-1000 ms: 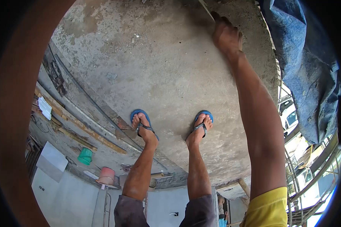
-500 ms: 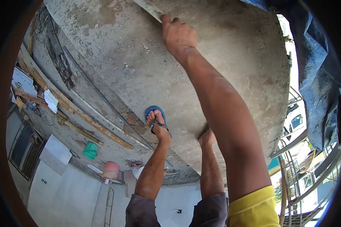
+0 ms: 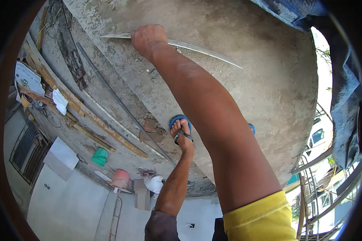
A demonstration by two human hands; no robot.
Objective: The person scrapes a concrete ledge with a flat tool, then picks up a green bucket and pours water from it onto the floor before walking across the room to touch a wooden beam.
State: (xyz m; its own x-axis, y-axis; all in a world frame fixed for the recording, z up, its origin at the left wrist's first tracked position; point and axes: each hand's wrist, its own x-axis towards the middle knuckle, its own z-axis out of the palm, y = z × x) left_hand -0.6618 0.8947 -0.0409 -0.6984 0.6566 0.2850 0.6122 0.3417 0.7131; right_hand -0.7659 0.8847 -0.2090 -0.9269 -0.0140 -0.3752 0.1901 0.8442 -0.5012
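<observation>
My right hand [image 3: 150,39] is closed around a long, thin, pale straightedge [image 3: 205,51], gripping it left of its middle. The strip lies across the rough concrete slab [image 3: 265,92], on or just above its surface, and looks bowed in this wide view. Its left end comes near the slab's left edge, among crumbs of loose grit. My right arm reaches up from the yellow sleeve at the bottom. My left hand is out of view. One foot in a blue flip-flop [image 3: 180,122] stands on the slab below the hand.
Wooden planks [image 3: 104,130] and a grey pipe [image 3: 104,82] lie left of the slab. Lower down are a green bucket [image 3: 99,156], a pink bucket [image 3: 120,179] and a white bag [image 3: 153,183]. Blue tarp [image 3: 346,116] hangs at the right, beside an open drop with scaffolding poles.
My right hand has moved left with the straightedge, which now lies crosswise with both ends showing. The view has shifted, and my arm now covers most of the other foot.
</observation>
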